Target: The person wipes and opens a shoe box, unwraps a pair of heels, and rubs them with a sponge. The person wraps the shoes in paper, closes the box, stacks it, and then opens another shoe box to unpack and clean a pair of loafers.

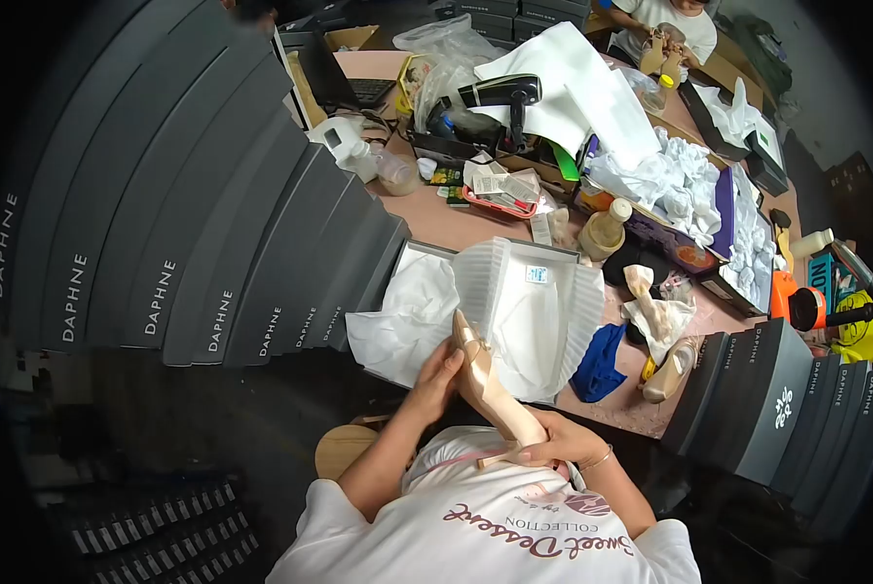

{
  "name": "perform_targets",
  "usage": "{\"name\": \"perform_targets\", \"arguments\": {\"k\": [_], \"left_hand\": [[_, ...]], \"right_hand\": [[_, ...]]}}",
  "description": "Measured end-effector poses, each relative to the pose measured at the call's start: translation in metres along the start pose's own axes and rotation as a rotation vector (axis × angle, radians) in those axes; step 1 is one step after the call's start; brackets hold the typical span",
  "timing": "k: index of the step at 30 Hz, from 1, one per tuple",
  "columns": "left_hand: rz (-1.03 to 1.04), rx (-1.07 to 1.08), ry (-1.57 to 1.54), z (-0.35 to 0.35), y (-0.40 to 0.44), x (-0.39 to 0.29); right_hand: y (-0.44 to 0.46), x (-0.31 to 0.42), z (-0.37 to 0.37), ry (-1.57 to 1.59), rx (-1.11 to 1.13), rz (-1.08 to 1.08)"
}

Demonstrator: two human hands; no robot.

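A beige high-heeled shoe [490,389] is held in both hands above the near edge of the table, its pointed toe toward the open box. My left hand [438,383] closes on the side of the shoe near the toe. At the heel end, my right hand [559,439] wraps round the back of the shoe. Just beyond lies an open shoebox [538,258] lined with white tissue paper [415,302]. Another beige shoe [671,371] rests on the table to the right, near a blue cloth [600,363].
Stacks of dark shoeboxes stand at the left [193,195] and right [762,399]. Farther back are a black hair dryer [502,92], a bottle [606,231], a red tray [500,202] and a box of crumpled paper [670,185]. Another person [665,24] sits across the table.
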State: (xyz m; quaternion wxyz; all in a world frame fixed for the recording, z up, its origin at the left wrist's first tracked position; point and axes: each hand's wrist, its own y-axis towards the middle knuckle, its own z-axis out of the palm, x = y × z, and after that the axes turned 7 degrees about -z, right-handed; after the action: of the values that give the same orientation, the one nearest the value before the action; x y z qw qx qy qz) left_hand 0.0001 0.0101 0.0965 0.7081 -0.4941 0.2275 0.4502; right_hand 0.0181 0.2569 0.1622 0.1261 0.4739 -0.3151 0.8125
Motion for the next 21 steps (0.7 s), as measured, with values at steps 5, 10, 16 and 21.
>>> {"name": "perform_targets", "arguments": {"k": [5,10,16,21], "left_hand": [[0.087,-0.252,0.955,-0.075,0.059,-0.061],[0.089,0.019,1.628,-0.069,0.167,-0.04],[0.262,-0.172,1.425,-0.107,0.19,-0.02],[0.178,-0.159,0.839,-0.074,0.101,-0.122]], "right_hand": [[-0.028,-0.042,-0.023,0.333,-0.263,-0.17],[-0.036,-0.034,-0.021,0.508,-0.44,-0.259],[-0.023,-0.062,-0.013,0.886,-0.35,-0.534],[-0.025,-0.075,-0.028,1.18,-0.191,-0.708]]}}
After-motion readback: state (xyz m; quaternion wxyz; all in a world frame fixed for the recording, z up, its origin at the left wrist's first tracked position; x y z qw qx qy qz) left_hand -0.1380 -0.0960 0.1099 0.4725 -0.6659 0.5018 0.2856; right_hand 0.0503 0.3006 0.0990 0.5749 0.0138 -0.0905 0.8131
